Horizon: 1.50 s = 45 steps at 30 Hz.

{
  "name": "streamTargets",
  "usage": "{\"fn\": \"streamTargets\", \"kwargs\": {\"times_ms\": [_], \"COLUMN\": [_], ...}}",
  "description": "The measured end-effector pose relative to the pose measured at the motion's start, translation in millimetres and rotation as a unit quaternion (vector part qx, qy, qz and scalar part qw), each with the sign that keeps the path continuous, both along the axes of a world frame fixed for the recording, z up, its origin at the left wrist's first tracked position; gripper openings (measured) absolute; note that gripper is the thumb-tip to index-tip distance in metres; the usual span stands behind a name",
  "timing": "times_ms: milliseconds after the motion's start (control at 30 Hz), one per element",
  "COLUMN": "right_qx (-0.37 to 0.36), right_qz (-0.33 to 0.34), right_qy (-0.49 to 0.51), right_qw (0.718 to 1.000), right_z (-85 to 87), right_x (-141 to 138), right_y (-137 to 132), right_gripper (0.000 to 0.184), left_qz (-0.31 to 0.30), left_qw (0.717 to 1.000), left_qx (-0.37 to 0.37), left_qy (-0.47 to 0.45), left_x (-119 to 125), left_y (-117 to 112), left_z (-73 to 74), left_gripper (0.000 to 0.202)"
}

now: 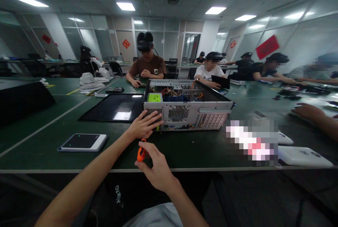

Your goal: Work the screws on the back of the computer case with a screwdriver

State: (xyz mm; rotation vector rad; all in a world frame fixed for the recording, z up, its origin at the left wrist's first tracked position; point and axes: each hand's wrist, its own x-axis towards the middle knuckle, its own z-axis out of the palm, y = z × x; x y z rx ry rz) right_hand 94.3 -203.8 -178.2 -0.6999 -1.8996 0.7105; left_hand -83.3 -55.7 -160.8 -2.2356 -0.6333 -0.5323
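Open silver metal PC case (193,114): hefty and stiff, I'd guess

Left hand (146,124) is spread against the case's near left end. Just in front, an orange-handled tool (141,153), probably light, is pinched by the right hand (156,165). Case sits on a green tabletop (185,156); grab its low edges, thin coloured wires (167,91) look fragile.

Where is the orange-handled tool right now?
In the head view, below and left of centre, the orange-handled tool is in the right hand, just below the left hand, on the computer case's near side.
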Motion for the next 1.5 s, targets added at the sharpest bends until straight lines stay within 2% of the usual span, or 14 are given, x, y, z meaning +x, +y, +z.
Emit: {"fn": "streamTargets", "kwargs": {"times_ms": [67, 167, 233, 400, 533, 633, 700, 1000, 1133, 1267, 1367, 1500], "right_qx": [-0.020, 0.007, 0.024, 0.016, 0.031, 0.039, 0.046, 0.030, 0.067, 0.092, 0.085, 0.074], "right_qz": [0.020, 0.024, 0.001, -0.081, -0.057, -0.006, 0.005, -0.051, -0.062, -0.033, -0.021, -0.047], "right_qy": [-0.006, 0.005, 0.028, 0.044, 0.031, -0.018, -0.049, 0.000, -0.062, -0.119, -0.115, -0.071], "right_qw": [1.000, 1.000, 0.999, 0.996, 0.997, 0.999, 0.998, 0.998, 0.994, 0.988, 0.989, 0.994], "right_z": [2.9, 2.5, -0.5, -5.8, -3.8, -1.7, -1.3, -6.6, -4.1, -2.4, -0.9, 1.0], "right_x": [1.7, 0.9, -1.7, -7.1, -5.2, -3.7, -4.4, -9.2, -7.8, -7.0, -7.5, -9.9], "right_y": [-1.7, -2.2, -1.7, -1.0, -1.3, -2.3, -3.2, -1.2, -3.8, -6.2, -7.2, -8.5], "right_gripper": [0.051, 0.042, 0.040, 0.025, 0.041, 0.033, 0.034, 0.032, 0.038, 0.053, 0.047, 0.037], "left_qz": [-0.004, -0.011, -0.014, -0.014, -0.007, -0.008, -0.010, -0.021, -0.006, -0.002, 0.004, 0.007], "left_qw": [1.000, 1.000, 1.000, 1.000, 1.000, 1.000, 1.000, 0.999, 1.000, 1.000, 1.000, 1.000], "left_qx": [-0.002, -0.006, -0.006, -0.003, -0.007, -0.011, -0.010, 0.021, 0.017, 0.017, 0.016, 0.015], "left_qy": [-0.008, -0.014, -0.017, -0.017, -0.010, 0.003, 0.007, 0.011, 0.018, 0.019, 0.021, 0.023], "left_x": [0.1, 0.3, 0.7, 1.5, 0.8, -0.8, -1.9, -1.8, -2.1, -2.4, -2.2, -1.4], "left_y": [0.2, -0.2, -1.1, -3.4, -2.8, -0.6, 1.2, 5.6, 5.4, 4.7, 4.4, 4.0], "left_z": [-0.5, -0.1, 0.9, 2.8, 2.8, 2.9, 2.6, 1.4, 0.7, -1.3, -1.7, -1.0], "left_gripper": [0.071, 0.070, 0.069, 0.067, 0.068, 0.069, 0.069, 0.066, 0.068, 0.067, 0.067, 0.068]}}
